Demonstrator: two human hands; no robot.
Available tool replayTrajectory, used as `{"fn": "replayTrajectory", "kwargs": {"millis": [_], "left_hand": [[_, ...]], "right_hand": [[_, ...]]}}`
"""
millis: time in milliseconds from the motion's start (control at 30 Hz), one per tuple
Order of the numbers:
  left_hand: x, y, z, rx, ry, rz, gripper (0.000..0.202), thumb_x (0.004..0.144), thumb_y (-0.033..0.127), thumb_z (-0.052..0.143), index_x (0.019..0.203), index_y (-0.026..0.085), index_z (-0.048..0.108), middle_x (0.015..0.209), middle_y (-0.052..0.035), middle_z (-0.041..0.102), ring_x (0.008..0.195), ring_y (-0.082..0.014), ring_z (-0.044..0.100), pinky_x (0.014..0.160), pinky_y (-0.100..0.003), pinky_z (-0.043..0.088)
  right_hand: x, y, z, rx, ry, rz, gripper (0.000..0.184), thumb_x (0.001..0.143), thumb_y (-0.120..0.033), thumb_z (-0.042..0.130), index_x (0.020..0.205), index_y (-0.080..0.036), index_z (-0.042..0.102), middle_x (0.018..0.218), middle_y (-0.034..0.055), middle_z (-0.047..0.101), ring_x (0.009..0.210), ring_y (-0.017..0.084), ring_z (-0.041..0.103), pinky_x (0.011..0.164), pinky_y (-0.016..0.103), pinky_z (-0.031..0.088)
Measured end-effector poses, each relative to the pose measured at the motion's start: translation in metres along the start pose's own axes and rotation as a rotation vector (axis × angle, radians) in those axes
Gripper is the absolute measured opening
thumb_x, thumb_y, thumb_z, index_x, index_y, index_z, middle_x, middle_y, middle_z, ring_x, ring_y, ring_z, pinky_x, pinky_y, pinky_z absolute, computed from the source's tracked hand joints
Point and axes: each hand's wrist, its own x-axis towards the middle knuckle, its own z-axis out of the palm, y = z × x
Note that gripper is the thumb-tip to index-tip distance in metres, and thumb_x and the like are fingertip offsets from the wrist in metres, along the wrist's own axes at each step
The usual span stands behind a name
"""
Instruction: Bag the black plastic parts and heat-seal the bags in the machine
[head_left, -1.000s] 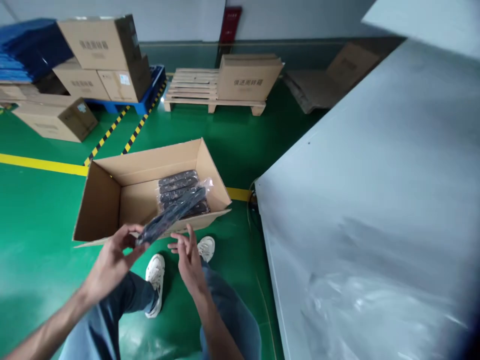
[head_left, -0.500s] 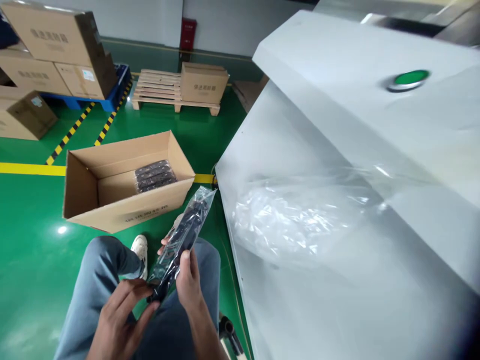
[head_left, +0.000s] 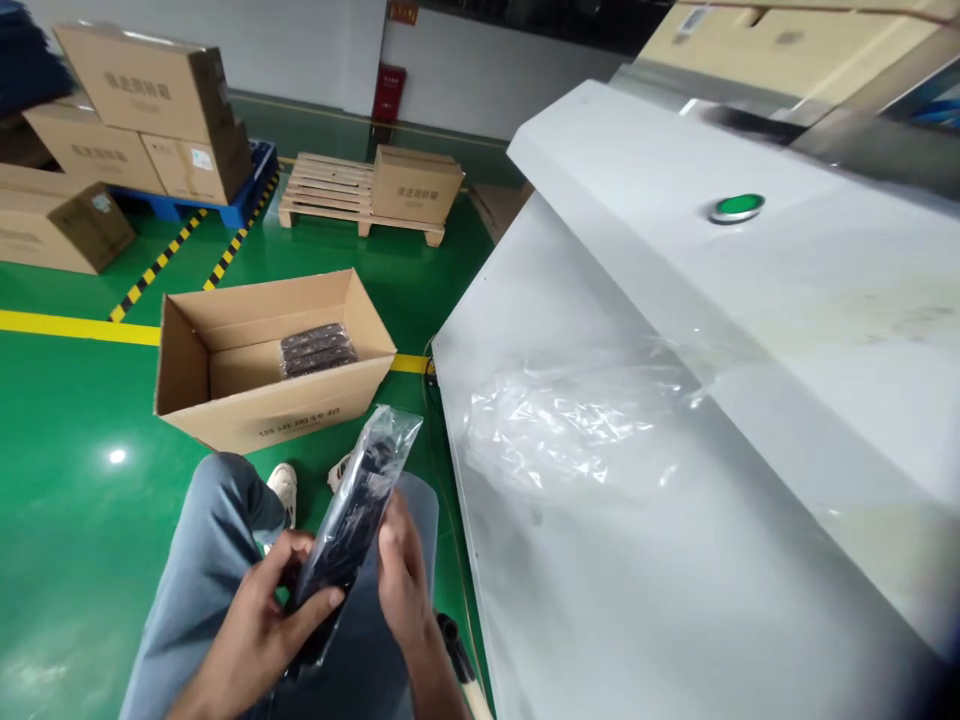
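A long dark part in a clear plastic bag [head_left: 351, 530] lies slanted above my lap, the bag's loose end pointing away from me. My left hand [head_left: 262, 610] is closed round its near end, thumb on top and fingers underneath. Against its right edge, my right hand [head_left: 401, 570] is closed, thumb up; its other fingertips are partly hidden behind the bag. Beyond my knees stands an open cardboard box [head_left: 292, 415]. Several similar dark bagged parts [head_left: 319, 350] lie in its right half.
To my right is a sloped white surface [head_left: 570, 570] with a heap of clear plastic bags [head_left: 555, 425] and a green button [head_left: 739, 207]. Cartons [head_left: 142, 85] on a blue pallet [head_left: 251, 190] stand back left, near a wooden pallet [head_left: 326, 192] with another carton [head_left: 418, 185].
My left hand has shifted from pinching the bagged part's near end to wrapping round it. My right hand has moved slightly to the right along its edge. The view has tilted a little.
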Motion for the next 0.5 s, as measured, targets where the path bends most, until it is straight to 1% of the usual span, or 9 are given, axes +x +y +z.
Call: {"fn": "replayTrajectory", "kwargs": {"millis": [67, 133, 200, 267, 333, 367, 433, 500], "left_hand": [[-0.007, -0.007, -0.005, 0.056, -0.018, 0.014, 0.037, 0.093, 0.055, 0.075, 0.108, 0.021, 0.068, 0.099, -0.0049, 0.073, 0.096, -0.0206, 0.066, 0.080, -0.025, 0.056], [-0.012, -0.016, -0.010, 0.119, -0.069, 0.037, 0.035, 0.094, 0.053, 0.074, 0.109, 0.021, 0.069, 0.099, -0.0055, 0.074, 0.094, -0.0206, 0.068, 0.080, -0.025, 0.057], [-0.016, -0.025, -0.015, 0.187, -0.091, 0.074, 0.034, 0.093, 0.051, 0.077, 0.110, 0.022, 0.070, 0.099, -0.0059, 0.076, 0.091, -0.0205, 0.070, 0.076, -0.025, 0.059], [-0.018, -0.031, -0.018, 0.235, -0.076, 0.118, 0.034, 0.092, 0.049, 0.078, 0.113, 0.022, 0.070, 0.099, -0.0060, 0.078, 0.088, -0.0206, 0.073, 0.073, -0.024, 0.061], [-0.019, -0.032, -0.020, 0.265, -0.052, 0.157, 0.033, 0.092, 0.048, 0.078, 0.113, 0.023, 0.072, 0.097, -0.0054, 0.079, 0.087, -0.0209, 0.074, 0.071, -0.025, 0.062], [-0.020, -0.030, -0.020, 0.281, -0.053, 0.168, 0.032, 0.093, 0.048, 0.077, 0.112, 0.023, 0.072, 0.097, -0.0053, 0.079, 0.087, -0.0212, 0.075, 0.071, -0.025, 0.063], [-0.022, -0.026, -0.020, 0.320, -0.061, 0.187, 0.031, 0.095, 0.049, 0.074, 0.112, 0.023, 0.073, 0.097, -0.0057, 0.080, 0.087, -0.0220, 0.077, 0.072, -0.026, 0.064], [-0.023, -0.021, -0.019, 0.377, -0.056, 0.217, 0.033, 0.097, 0.050, 0.071, 0.115, 0.023, 0.072, 0.101, -0.0069, 0.081, 0.088, -0.0231, 0.078, 0.073, -0.028, 0.065]], "right_hand": [[0.006, -0.013, -0.003, 0.068, 0.051, -0.007, 0.056, 0.100, -0.061, 0.061, 0.144, -0.028, 0.066, 0.144, 0.0107, 0.072, 0.132, 0.028, 0.069, 0.111, 0.042, 0.059], [0.010, -0.026, -0.005, 0.135, 0.128, 0.024, 0.057, 0.097, -0.055, 0.068, 0.146, -0.026, 0.062, 0.137, 0.0126, 0.075, 0.122, 0.027, 0.074, 0.103, 0.041, 0.063], [0.010, -0.040, -0.006, 0.134, 0.184, 0.062, 0.054, 0.094, -0.051, 0.075, 0.139, -0.024, 0.065, 0.123, 0.0120, 0.080, 0.108, 0.025, 0.078, 0.092, 0.038, 0.066], [0.010, -0.050, -0.006, 0.086, 0.232, 0.070, 0.046, 0.092, -0.049, 0.077, 0.129, -0.023, 0.070, 0.104, 0.0084, 0.082, 0.090, 0.022, 0.077, 0.083, 0.036, 0.066], [0.008, -0.057, -0.006, 0.024, 0.267, 0.060, 0.039, 0.092, -0.049, 0.075, 0.121, -0.023, 0.075, 0.086, 0.0046, 0.078, 0.077, 0.020, 0.072, 0.080, 0.037, 0.065], [0.007, -0.058, -0.006, -0.001, 0.287, 0.054, 0.038, 0.093, -0.051, 0.074, 0.119, -0.023, 0.076, 0.080, 0.0032, 0.075, 0.073, 0.019, 0.070, 0.079, 0.037, 0.064], [0.005, -0.058, -0.007, -0.023, 0.321, 0.053, 0.039, 0.095, -0.053, 0.070, 0.118, -0.022, 0.077, 0.075, 0.0024, 0.071, 0.073, 0.020, 0.068, 0.078, 0.038, 0.063], [0.005, -0.054, -0.008, -0.014, 0.347, 0.062, 0.042, 0.095, -0.056, 0.069, 0.119, -0.022, 0.077, 0.080, 0.0040, 0.073, 0.081, 0.023, 0.070, 0.081, 0.039, 0.062]]}}
